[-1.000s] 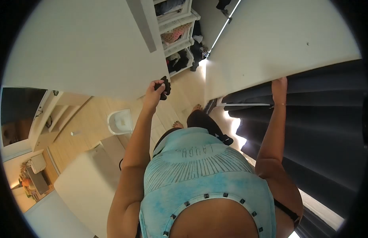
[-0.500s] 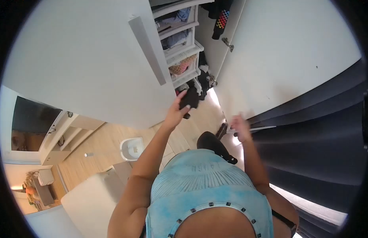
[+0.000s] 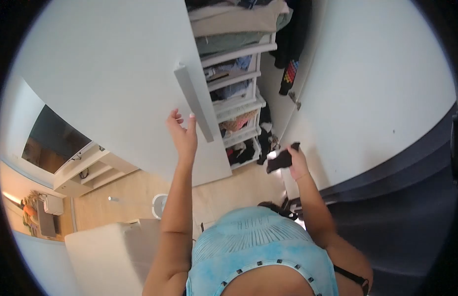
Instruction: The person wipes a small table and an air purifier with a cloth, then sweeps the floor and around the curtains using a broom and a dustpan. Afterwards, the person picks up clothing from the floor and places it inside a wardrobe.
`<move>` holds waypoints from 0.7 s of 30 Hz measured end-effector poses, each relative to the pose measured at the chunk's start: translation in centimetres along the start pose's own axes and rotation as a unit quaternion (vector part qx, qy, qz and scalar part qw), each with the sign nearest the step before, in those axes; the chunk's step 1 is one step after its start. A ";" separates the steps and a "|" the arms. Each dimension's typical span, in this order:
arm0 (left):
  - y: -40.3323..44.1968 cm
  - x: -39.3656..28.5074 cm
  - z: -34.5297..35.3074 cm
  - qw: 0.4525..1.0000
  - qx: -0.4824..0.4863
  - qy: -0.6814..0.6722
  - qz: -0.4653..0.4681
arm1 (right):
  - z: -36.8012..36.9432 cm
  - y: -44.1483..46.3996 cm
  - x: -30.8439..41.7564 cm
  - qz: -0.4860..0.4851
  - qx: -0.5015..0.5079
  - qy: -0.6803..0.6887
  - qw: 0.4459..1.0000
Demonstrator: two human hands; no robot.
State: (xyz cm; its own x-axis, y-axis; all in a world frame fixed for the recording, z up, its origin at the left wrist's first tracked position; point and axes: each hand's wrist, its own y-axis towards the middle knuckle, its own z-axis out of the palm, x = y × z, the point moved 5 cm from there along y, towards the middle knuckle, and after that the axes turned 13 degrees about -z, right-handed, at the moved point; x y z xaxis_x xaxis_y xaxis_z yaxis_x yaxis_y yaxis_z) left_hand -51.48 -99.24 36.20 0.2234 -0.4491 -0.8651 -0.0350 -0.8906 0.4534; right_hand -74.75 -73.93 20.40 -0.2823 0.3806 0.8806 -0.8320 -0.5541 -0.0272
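Note:
My left hand (image 3: 183, 129) is raised beside the long grey handle (image 3: 192, 98) of the white wardrobe door (image 3: 125, 84). Its fingers are apart and slightly curled, with the thumb close to the handle's edge; whether it touches cannot be told. A small dark piece of cloth clothing (image 3: 279, 161) is gripped in my right hand (image 3: 298, 163), in front of the other white door (image 3: 372, 93). Between the doors stands a white drawer unit (image 3: 238, 111) with clothes in its tiers. Dark garments (image 3: 243, 152) fill the lowest drawer.
Folded clothes (image 3: 236, 22) are stacked above the drawers, and a black sleeve with coloured checks (image 3: 289, 76) hangs at their right. Dark curtains (image 3: 397, 197) border the right side. A white bin (image 3: 159, 204) stands on the wooden floor, near a beige bed or seat (image 3: 98, 251).
The dark cloth has passed from my left hand to my right. My left hand has moved left and up to the door handle. The view has shifted, showing more upper shelves.

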 end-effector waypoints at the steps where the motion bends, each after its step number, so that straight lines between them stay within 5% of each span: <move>1: 0.9 0.6 1.3 0.998 0.056 0.015 0.000 | -1.9 0.9 -0.3 0.014 -0.018 -0.024 0.999; 3: 1.4 0.6 3.9 0.991 0.129 0.031 -0.014 | -4.4 1.9 0.1 0.014 -0.038 -0.051 0.998; 10: 0.0 -0.1 4.9 0.996 -0.002 0.071 -0.054 | -8.3 6.5 0.0 0.061 0.025 -0.101 0.993; 18: -0.8 -1.1 3.5 0.981 0.043 0.179 -0.053 | -6.6 10.3 -3.3 0.040 0.133 -0.205 0.969; 19: -0.9 -0.1 3.0 0.984 0.047 0.167 -0.050 | -8.7 12.6 -7.2 -0.030 0.142 -0.347 0.927; 20: -0.7 1.0 3.0 0.986 0.052 0.155 -0.046 | -7.6 11.9 -5.6 0.009 0.190 -0.359 0.914; 21: -1.2 -0.1 2.6 0.983 0.055 0.170 -0.041 | -6.7 11.8 -4.2 -0.102 0.167 -0.552 0.811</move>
State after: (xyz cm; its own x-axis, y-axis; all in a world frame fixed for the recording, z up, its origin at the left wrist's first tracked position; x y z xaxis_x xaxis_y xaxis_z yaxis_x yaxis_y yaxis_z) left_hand -54.04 -98.29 35.18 0.5411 -0.3422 -0.7682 -0.1048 -0.9338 0.3421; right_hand -86.59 -77.08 13.18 0.5973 -0.3019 0.7430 -0.5792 -0.8032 0.1393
